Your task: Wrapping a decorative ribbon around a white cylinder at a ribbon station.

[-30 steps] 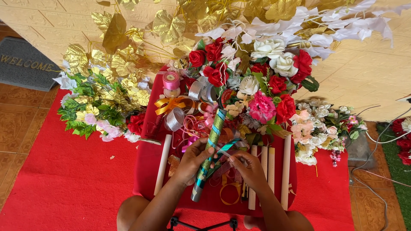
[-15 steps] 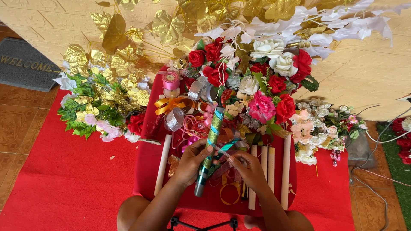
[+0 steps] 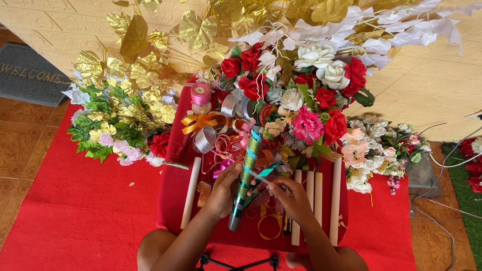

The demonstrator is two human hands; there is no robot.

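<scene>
A glittery green-gold stick [image 3: 246,175] wrapped with teal ribbon lies slanted over a small red-covered table [image 3: 173,200]. My left hand [image 3: 223,188] grips the stick around its middle. My right hand [image 3: 288,198] pinches the loose teal ribbon end [image 3: 265,173] just to the right of the stick. Pale wooden dowels [image 3: 191,193] lie upright on the cloth on both sides of my hands.
Ribbon rolls in pink [image 3: 201,94], silver [image 3: 205,139] and orange [image 3: 198,122] crowd the table's far half. Red, white and pink artificial flowers [image 3: 306,95] and gold leaves [image 3: 135,50] surround it. A red carpet [image 3: 75,211], a grey doormat [image 3: 27,75] and cables [image 3: 447,160] lie around.
Both hands stay on the stick and ribbon; the right hand has shifted slightly while handling the teal ribbon. The stick holds the same slant.
</scene>
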